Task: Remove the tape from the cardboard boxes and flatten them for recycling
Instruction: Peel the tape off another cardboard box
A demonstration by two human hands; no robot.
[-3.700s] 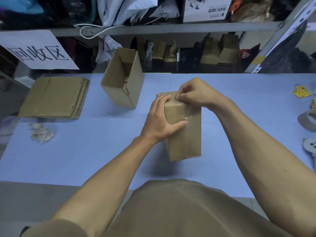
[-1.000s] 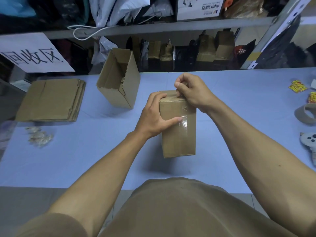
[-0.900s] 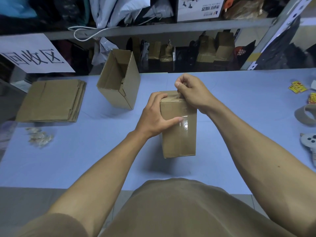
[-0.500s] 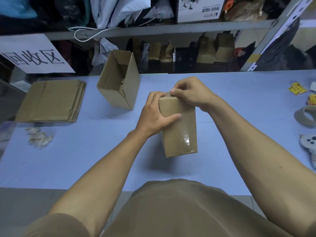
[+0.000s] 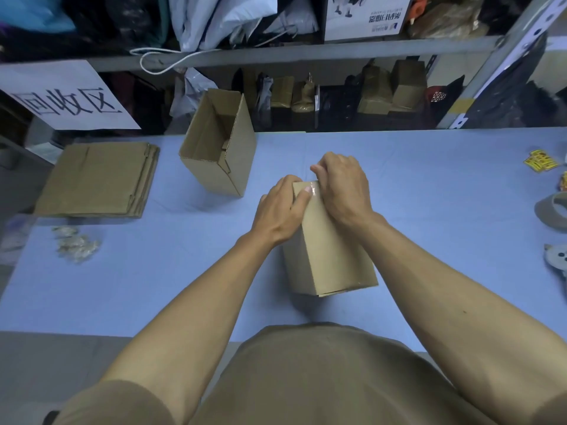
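While the left hand [image 5: 280, 207] grips the sealed brown cardboard box [image 5: 331, 256] mid-table, the right hand [image 5: 343, 187] pinches its clear tape [image 5: 313, 191]. Both hands meet at the box's far top edge.

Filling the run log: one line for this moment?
left hand: holds box | right hand: peels tape | open box: waiting

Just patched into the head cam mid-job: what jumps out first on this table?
Dead centre, both hands work a sealed cardboard box: the left hand grips its top corner while the right hand picks at shiny clear tape along the top edge. Behind it, left of centre, an open box stands empty-looking; at far left lies a stack of flattened boxes.
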